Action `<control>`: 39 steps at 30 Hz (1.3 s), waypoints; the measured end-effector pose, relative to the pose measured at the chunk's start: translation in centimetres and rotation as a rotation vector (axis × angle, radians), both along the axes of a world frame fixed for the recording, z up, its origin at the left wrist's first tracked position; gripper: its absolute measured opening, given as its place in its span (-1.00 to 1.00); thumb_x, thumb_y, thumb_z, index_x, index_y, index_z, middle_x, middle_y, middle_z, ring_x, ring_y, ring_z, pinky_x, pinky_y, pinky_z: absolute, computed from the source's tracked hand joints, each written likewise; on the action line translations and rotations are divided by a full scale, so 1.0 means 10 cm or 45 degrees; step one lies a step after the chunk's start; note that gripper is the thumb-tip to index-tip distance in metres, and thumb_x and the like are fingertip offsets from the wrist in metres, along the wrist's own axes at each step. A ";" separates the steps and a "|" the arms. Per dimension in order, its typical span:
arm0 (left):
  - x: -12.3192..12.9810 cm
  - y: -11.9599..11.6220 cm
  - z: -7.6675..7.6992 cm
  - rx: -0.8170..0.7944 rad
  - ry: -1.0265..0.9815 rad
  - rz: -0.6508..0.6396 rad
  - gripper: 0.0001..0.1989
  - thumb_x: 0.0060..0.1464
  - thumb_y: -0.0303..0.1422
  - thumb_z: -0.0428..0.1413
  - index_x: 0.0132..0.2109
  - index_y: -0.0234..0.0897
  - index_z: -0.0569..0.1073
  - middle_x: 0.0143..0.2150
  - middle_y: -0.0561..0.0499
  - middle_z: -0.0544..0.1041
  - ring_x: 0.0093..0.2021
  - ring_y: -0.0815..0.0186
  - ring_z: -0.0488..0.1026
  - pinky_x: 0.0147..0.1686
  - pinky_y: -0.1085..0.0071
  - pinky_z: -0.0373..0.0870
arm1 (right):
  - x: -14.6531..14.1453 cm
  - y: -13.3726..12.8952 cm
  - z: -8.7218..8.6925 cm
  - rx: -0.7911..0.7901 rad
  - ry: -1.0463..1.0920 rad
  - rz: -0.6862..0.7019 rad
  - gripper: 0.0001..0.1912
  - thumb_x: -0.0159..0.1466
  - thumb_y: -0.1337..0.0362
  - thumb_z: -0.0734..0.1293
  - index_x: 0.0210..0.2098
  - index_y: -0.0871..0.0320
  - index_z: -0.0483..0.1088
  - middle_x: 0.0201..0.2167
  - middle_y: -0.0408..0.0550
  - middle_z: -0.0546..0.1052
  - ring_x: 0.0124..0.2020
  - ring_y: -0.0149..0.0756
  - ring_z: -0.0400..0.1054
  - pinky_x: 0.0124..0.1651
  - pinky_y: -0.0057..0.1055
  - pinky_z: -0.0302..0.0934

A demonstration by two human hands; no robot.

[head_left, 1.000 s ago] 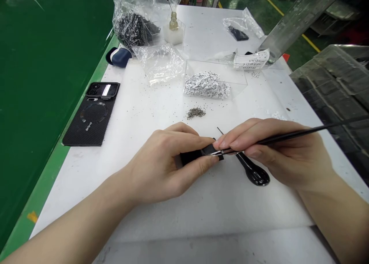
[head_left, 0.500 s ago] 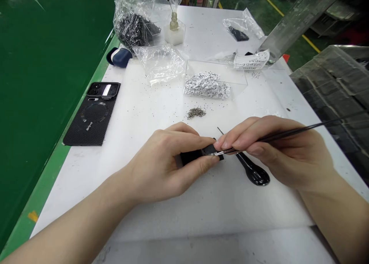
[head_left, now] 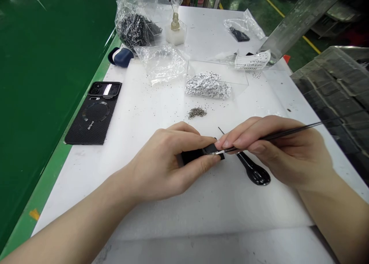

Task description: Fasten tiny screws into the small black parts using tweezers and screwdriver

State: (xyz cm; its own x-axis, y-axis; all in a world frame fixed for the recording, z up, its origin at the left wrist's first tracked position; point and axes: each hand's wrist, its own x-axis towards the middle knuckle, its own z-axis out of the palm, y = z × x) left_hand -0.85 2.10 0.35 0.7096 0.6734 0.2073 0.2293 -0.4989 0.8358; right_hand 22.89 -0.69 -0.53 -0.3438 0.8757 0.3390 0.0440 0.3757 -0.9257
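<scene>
My left hand (head_left: 173,160) is closed round a small black part (head_left: 192,155), gripping it between thumb and fingers; much of the part is hidden by the hand. Dark tweezers (head_left: 276,135) are held in my right hand (head_left: 273,148), and their bright tips reach the end of the black part, by my left thumb. Whether a tiny piece sits in the tips is too small to tell. Under my right fingers lies a screwdriver with a glossy black handle (head_left: 257,174), its thin shaft pointing away from me. Beyond my hands is a little heap of tiny screws (head_left: 197,112).
A clear tray (head_left: 240,84) holds many small white-and-black pieces (head_left: 209,85). A black phone case (head_left: 90,119) lies at the left edge. Farther back are plastic bags (head_left: 161,64), a small bottle (head_left: 175,22) in a white block, and a blue object (head_left: 122,57). Dark bins (head_left: 334,79) stand at right.
The whole view has shifted very slightly. Both hands keep their hold, with the tweezer tips still at the black part.
</scene>
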 end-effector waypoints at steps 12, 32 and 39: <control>0.01 0.01 0.00 0.007 0.004 -0.002 -0.88 0.29 -0.40 0.16 -0.17 -0.31 0.61 -0.40 0.03 0.55 -0.17 0.28 0.53 -0.18 0.42 0.49 | -0.01 0.00 0.00 0.008 -0.015 -0.012 -0.82 0.35 0.40 0.40 -0.13 0.03 0.61 -0.21 -0.07 0.68 -0.12 -0.18 0.60 -0.01 -0.20 0.53; 0.01 -0.01 0.01 -0.033 0.010 0.023 -0.86 0.31 -0.37 0.14 -0.21 -0.24 0.60 -0.41 0.03 0.54 -0.15 0.22 0.55 -0.15 0.37 0.52 | -0.02 -0.01 0.01 0.015 -0.066 -0.061 -0.82 0.35 0.33 0.41 -0.13 -0.06 0.62 -0.22 -0.09 0.69 -0.15 -0.16 0.60 -0.04 -0.17 0.54; 0.01 -0.01 0.01 -0.006 0.006 0.001 -0.86 0.30 -0.39 0.14 -0.21 -0.28 0.59 -0.42 0.02 0.53 -0.15 0.23 0.54 -0.15 0.38 0.51 | -0.02 -0.02 0.04 0.034 -0.067 -0.040 -0.79 0.34 0.38 0.41 -0.11 -0.04 0.62 -0.21 -0.09 0.68 -0.13 -0.17 0.60 -0.02 -0.20 0.53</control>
